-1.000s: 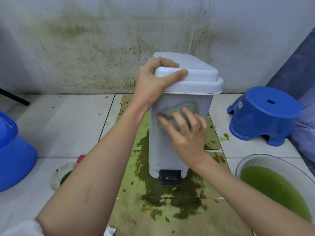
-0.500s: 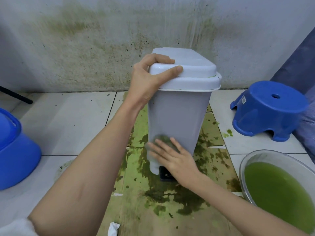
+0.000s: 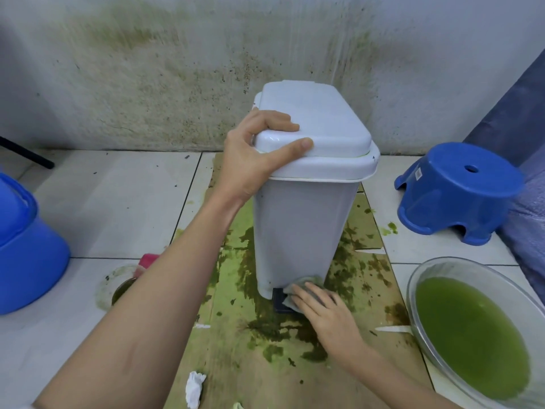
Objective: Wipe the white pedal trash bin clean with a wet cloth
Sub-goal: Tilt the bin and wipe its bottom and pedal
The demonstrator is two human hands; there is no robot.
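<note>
The white pedal trash bin (image 3: 298,219) stands upright on green-stained cardboard (image 3: 236,358), lid closed. My left hand (image 3: 253,152) grips the near left corner of the lid, thumb along its front edge. My right hand (image 3: 321,308) presses a grey-green wet cloth (image 3: 306,283) flat against the bin's bottom front edge, right beside the dark pedal (image 3: 278,301). Most of the cloth is hidden under my fingers.
A clear basin of green water (image 3: 472,335) sits at the right. A blue stool (image 3: 457,190) stands behind it, a blue bucket (image 3: 26,252) at the left. A crumpled white tissue (image 3: 194,386) lies near me. A stained wall (image 3: 177,69) is close behind the bin.
My right hand has slid the cloth down the bin's front, from just under the lid to the base by the pedal. My left hand has kept its hold on the lid.
</note>
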